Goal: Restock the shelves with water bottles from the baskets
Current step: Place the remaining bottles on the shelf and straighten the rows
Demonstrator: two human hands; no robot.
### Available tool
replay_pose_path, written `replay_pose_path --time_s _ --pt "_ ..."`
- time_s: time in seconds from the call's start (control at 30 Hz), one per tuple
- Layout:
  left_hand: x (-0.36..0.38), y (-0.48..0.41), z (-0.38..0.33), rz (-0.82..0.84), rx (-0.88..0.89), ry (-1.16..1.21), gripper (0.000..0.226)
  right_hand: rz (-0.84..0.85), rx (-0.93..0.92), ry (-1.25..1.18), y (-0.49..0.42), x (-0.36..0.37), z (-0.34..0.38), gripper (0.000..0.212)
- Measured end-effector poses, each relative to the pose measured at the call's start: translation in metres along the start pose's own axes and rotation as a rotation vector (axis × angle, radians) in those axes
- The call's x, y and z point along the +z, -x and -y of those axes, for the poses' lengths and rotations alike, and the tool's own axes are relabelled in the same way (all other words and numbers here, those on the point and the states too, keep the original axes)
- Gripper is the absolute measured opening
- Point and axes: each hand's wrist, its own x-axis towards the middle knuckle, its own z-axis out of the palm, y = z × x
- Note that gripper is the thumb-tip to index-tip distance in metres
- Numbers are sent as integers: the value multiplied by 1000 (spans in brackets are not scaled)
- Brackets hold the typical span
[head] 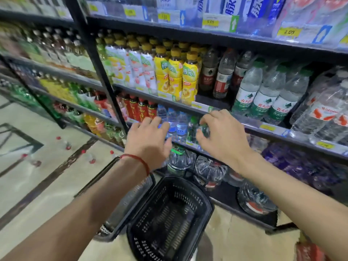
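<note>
Store shelving (pixel 252 124), drinks in rows. Right hand (pixel 222 134) nearer the gap — fingers curled round a small green-labelled bottle (pixel 204 129), upright at the shelf lip, just right of the blue-labelled bottles (pixel 177 123). Left hand (pixel 148 140) loosely spread, touching those. Basket (pixel 207 202) below — apparently empty.

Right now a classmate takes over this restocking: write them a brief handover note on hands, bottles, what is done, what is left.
Left hand: open, reaching to the blue-label water bottles on the shelf.
Right hand: grips a green-capped bottle beside them.
Done: the black basket below looks empty.
Left: seat that bottle; red-capped bottles lie loose on the floor.
</note>
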Motion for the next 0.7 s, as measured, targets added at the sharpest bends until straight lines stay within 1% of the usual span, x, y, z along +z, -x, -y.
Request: replay_pose_path --time_s 0.17,0.4,0.53,0.7 --pt "-10 74 5 -31 -146 -21 39 45 -101 -76 37 3 43 31" --pt "-18 170 32 32 -331 -95 32 36 -283 -174 70 12 104 23" --pt "-22 209 70 73 -450 -92 35 86 -410 -165 65 20 160 26" --pt "-18 248 144 65 -525 -81 38 60 -494 -172 46 42 246 29"
